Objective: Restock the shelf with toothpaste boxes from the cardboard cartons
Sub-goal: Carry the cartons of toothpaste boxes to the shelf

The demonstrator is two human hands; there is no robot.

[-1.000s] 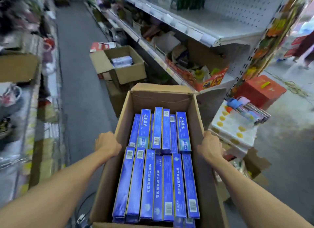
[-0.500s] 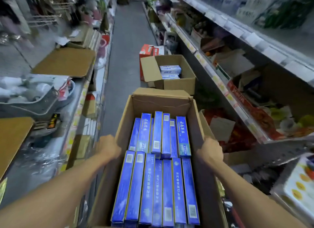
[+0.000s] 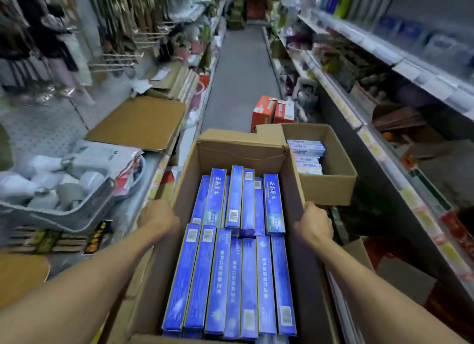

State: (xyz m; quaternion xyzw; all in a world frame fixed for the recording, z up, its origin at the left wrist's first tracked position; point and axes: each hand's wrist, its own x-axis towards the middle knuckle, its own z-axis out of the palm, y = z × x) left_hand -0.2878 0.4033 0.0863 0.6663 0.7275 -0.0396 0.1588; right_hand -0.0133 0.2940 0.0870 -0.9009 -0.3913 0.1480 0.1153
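Note:
I carry an open cardboard carton (image 3: pixel 241 151) in front of me, packed with several blue toothpaste boxes (image 3: pixel 230 279) standing on edge in two rows. My left hand (image 3: pixel 159 219) grips the carton's left wall from outside. My right hand (image 3: pixel 314 224) grips the right wall in the same way. A second open carton (image 3: pixel 333 179) stands just ahead on the right, holding pale toothpaste boxes (image 3: pixel 306 152). The shelf (image 3: pixel 379 148) runs along the right side of the aisle.
Two red boxes (image 3: pixel 269 112) stand on the floor beyond the second carton. The left shelving holds a grey basket of white goods (image 3: pixel 59 202) and a flat cardboard sheet (image 3: pixel 138 123). The grey aisle floor (image 3: pixel 241 74) stretches ahead between both racks.
The view has swung left from the right shelf end to straight down the aisle. The second carton now lies close on the right. Both hands keep the same hold on the carton.

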